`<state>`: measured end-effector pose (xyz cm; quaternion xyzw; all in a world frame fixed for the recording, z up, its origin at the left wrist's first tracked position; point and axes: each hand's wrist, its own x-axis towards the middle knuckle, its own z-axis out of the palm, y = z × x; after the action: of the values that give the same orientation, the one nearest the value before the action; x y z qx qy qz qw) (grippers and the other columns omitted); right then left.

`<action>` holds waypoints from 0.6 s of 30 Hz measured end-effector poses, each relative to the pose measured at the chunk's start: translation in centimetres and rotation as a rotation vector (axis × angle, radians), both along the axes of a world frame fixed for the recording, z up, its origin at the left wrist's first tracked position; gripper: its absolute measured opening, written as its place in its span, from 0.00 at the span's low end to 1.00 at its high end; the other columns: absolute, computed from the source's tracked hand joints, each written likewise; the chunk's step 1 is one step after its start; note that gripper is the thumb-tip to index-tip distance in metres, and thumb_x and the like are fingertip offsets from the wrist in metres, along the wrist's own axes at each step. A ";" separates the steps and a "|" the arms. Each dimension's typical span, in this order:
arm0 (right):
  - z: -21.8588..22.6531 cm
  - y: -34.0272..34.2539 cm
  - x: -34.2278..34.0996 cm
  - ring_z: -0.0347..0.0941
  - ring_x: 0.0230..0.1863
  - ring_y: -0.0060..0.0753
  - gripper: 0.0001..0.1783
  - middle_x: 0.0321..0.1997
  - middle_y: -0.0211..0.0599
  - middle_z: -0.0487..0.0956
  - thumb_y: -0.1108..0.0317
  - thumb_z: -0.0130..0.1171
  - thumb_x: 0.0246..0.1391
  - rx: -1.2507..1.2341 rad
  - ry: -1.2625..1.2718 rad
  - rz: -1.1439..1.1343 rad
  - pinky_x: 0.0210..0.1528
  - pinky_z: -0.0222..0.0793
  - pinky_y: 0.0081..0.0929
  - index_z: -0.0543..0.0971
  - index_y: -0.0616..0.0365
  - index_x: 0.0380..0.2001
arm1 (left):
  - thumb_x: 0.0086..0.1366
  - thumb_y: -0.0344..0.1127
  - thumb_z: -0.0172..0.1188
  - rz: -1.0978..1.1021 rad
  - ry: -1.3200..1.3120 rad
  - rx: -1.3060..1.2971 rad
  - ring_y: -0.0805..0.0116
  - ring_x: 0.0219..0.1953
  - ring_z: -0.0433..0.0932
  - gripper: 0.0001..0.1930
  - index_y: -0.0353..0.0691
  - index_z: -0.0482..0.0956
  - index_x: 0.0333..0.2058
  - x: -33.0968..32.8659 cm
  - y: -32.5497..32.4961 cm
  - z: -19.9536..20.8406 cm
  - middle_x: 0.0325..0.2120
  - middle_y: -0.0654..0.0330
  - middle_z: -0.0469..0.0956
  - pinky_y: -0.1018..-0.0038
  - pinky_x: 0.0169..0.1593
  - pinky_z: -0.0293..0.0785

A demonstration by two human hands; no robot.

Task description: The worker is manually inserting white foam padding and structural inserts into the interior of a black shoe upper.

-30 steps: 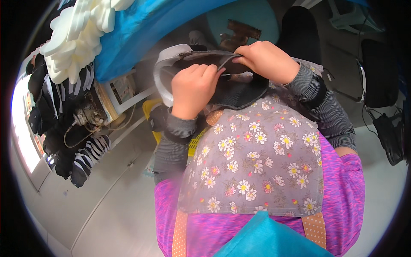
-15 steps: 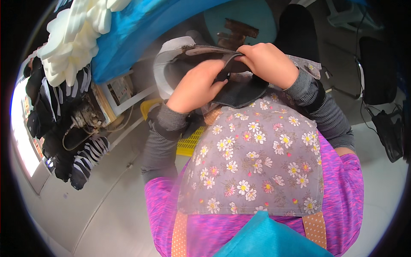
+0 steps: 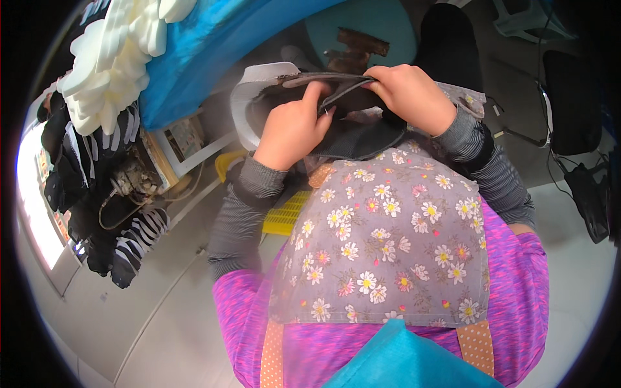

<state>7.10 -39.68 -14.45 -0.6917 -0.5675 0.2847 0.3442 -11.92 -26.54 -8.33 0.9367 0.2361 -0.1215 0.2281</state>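
Note:
A black shoe upper [image 3: 362, 141] with a pale grey-white band [image 3: 243, 119] at its left end is held over my lap, just beyond the apron. My right hand [image 3: 417, 98] pinches its far edge between thumb and fingers. A thin dark strip of edging [image 3: 346, 92] slants from that pinch toward my left hand [image 3: 292, 132]. My left hand is closed at the near end of this strip, index finger and thumb near each other inside the opening. Its other fingers are curled and partly hidden.
White foam pieces [image 3: 107, 61] are piled on a blue cover [image 3: 194, 58] at far left. Below them hang black-and-white striped uppers [image 3: 139, 239] beside a machine [image 3: 136, 178]. A teal stool [image 3: 401, 32] bears brown pieces. A yellow basket [image 3: 284, 216] stands under my left arm.
My left hand has shifted slightly left, away from the right hand, and its index finger has lifted. The edging between the hands now shows as a stretched strip. My right hand moved slightly right.

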 end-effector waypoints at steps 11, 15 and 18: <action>-0.3 -0.1 -0.1 0.79 0.39 0.52 0.15 0.39 0.49 0.82 0.65 0.59 0.58 0.123 0.048 -0.056 0.42 0.76 0.38 0.81 0.58 0.48 | 0.58 0.36 0.68 -0.190 -0.327 0.336 0.61 0.26 0.80 0.08 0.40 0.80 0.32 1.1 0.7 1.7 0.24 0.59 0.80 0.70 0.30 0.74; 0.2 0.0 0.0 0.79 0.40 0.51 0.15 0.39 0.48 0.82 0.64 0.59 0.58 0.106 0.156 -0.048 0.43 0.75 0.38 0.81 0.58 0.46 | 0.56 0.38 0.70 -0.178 -0.380 0.422 0.62 0.24 0.79 0.10 0.41 0.79 0.29 1.1 1.5 1.7 0.22 0.60 0.79 0.70 0.28 0.73; 0.4 0.0 0.2 0.79 0.39 0.51 0.15 0.39 0.49 0.82 0.65 0.59 0.59 0.089 0.149 -0.031 0.43 0.75 0.38 0.81 0.58 0.47 | 0.55 0.39 0.71 -0.181 -0.387 0.418 0.62 0.23 0.78 0.10 0.41 0.79 0.29 1.5 1.7 1.9 0.22 0.60 0.78 0.71 0.27 0.72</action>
<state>7.32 -39.72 -14.04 -0.6613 -0.5418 0.3044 0.4201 -10.43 -24.89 -6.43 0.9864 0.1239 0.0905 0.0593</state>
